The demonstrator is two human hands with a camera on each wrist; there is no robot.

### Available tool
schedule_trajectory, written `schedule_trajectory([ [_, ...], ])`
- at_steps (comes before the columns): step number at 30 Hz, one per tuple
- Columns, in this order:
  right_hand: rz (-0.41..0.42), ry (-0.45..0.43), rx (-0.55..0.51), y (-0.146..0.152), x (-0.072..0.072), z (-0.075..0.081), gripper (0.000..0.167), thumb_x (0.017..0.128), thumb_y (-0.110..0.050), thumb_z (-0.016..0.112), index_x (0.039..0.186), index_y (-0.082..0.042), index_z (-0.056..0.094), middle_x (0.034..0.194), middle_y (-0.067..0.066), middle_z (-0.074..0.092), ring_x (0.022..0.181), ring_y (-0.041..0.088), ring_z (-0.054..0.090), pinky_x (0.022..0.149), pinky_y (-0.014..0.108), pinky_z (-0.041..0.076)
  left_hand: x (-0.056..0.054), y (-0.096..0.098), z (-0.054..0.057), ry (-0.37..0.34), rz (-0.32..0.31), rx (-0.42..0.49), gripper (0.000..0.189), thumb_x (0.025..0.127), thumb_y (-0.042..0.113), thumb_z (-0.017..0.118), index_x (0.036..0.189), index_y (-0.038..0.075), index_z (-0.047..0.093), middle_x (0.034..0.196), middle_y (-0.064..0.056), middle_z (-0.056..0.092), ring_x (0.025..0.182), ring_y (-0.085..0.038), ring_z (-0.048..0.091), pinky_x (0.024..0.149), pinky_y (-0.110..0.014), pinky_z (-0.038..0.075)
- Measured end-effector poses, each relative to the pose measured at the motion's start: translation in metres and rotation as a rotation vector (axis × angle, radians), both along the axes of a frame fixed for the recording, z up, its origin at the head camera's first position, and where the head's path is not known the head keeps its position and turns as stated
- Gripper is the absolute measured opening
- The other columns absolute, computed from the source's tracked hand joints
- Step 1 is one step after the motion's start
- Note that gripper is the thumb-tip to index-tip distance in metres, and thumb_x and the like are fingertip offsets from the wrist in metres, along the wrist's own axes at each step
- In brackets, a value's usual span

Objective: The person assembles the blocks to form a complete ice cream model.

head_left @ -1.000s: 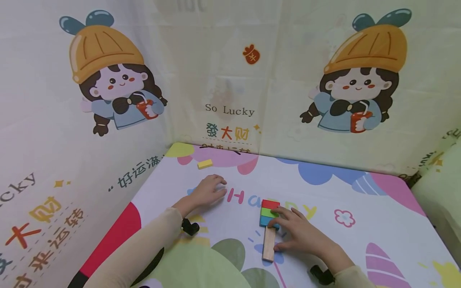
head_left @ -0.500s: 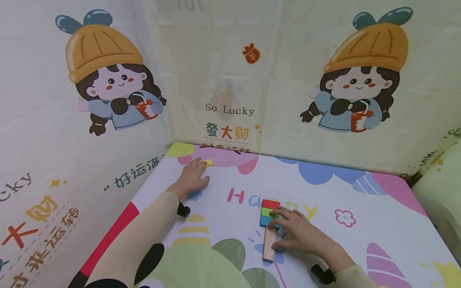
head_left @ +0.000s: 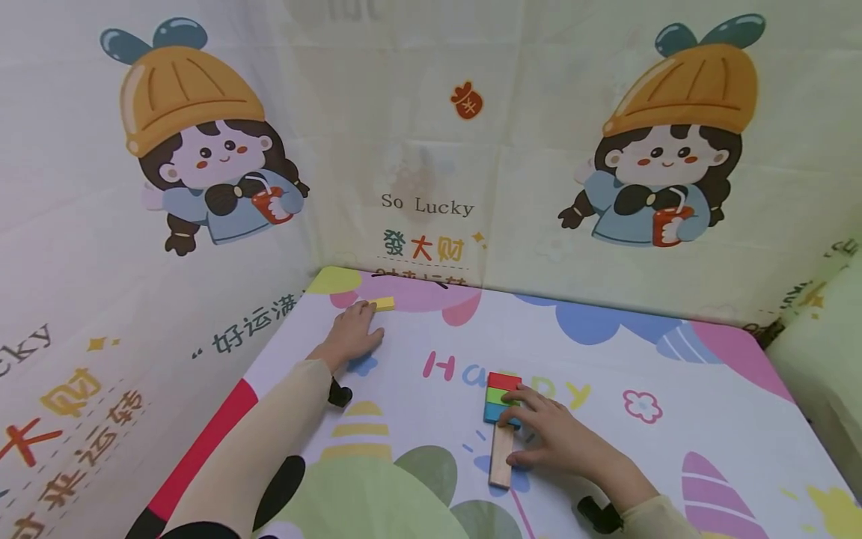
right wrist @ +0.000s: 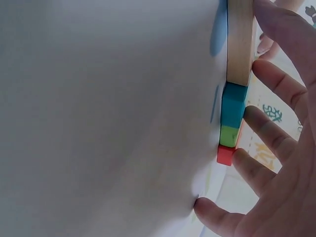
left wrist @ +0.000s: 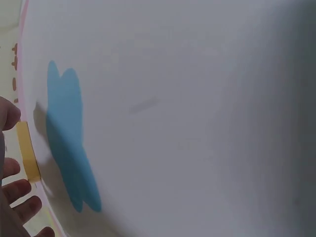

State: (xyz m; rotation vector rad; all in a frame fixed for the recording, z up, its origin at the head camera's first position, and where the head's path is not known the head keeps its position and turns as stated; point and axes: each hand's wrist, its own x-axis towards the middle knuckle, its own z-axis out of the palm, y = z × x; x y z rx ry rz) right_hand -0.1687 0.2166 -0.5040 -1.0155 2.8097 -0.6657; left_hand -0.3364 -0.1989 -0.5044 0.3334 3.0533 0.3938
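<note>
On the far left of the table, my left hand [head_left: 350, 333] reaches to a small yellow block [head_left: 384, 303]. Its fingertips are at the block's left end and cover part of it; the thumb is apart from it in the head view. The left wrist view shows the yellow block [left wrist: 28, 152] beyond the thumb and fingers. My right hand [head_left: 562, 438] lies spread along a row of flat blocks, fingertips touching their right side. The row has a red block [head_left: 503, 381], a green block [head_left: 496, 397], a blue block [head_left: 497, 413] and a long plain wooden block [head_left: 501, 457].
A printed cloth [head_left: 417, 419] with cartoon shapes and letters covers the table. Behind and to the left hang cartoon-printed curtains [head_left: 417, 150]. A pale bulky thing [head_left: 821, 359] stands beyond the table's right edge.
My left hand has moved away to the far left, from beside the printed letters to the yellow block. The right hand has stayed at the row of blocks.
</note>
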Motion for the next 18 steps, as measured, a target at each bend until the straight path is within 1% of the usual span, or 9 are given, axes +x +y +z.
schedule_trajectory([
  [4,-0.002,-0.021,-0.006,0.000,0.000,-0.001,0.043,0.084,-0.052,0.083,0.119,-0.036,0.064,0.149,0.003,0.052,0.145,0.038,0.043,0.106,0.070,0.041,-0.001,0.000,0.000,-0.009,0.009,-0.014,0.068,0.103,0.039,0.051,0.156,-0.001,0.038,0.163,-0.025,0.033,0.153,-0.041,0.027,0.123,-0.063,0.025],
  [9,-0.006,-0.018,-0.005,0.000,0.001,-0.001,0.043,0.084,-0.053,0.082,0.119,-0.036,0.064,0.148,0.003,0.052,0.145,0.038,0.043,0.106,0.070,0.041,0.000,0.002,0.000,0.016,-0.025,0.018,0.065,0.102,0.036,0.052,0.153,-0.002,0.043,0.161,-0.026,0.036,0.151,-0.043,0.030,0.121,-0.064,0.028],
  [11,-0.005,-0.016,-0.008,0.000,0.001,0.000,0.043,0.084,-0.052,0.082,0.119,-0.036,0.064,0.148,0.003,0.052,0.145,0.038,0.043,0.106,0.071,0.041,0.000,0.005,0.000,0.023,-0.042,0.014,0.064,0.101,0.036,0.052,0.153,-0.001,0.043,0.160,-0.026,0.037,0.150,-0.043,0.032,0.121,-0.063,0.029],
  [15,0.001,-0.016,-0.014,0.000,0.001,-0.001,0.043,0.084,-0.051,0.082,0.119,-0.036,0.064,0.149,0.003,0.052,0.146,0.039,0.041,0.106,0.071,0.040,0.001,0.010,-0.002,0.017,-0.053,0.001,0.066,0.101,0.037,0.052,0.153,-0.001,0.043,0.161,-0.025,0.037,0.150,-0.042,0.033,0.121,-0.061,0.029],
  [18,0.001,-0.012,-0.015,0.000,0.001,-0.003,0.043,0.085,-0.050,0.082,0.120,-0.036,0.063,0.149,0.003,0.051,0.147,0.040,0.040,0.106,0.071,0.040,0.002,0.016,-0.003,0.021,-0.065,0.008,0.066,0.100,0.037,0.054,0.153,-0.001,0.044,0.160,-0.025,0.037,0.149,-0.043,0.034,0.121,-0.061,0.030],
])
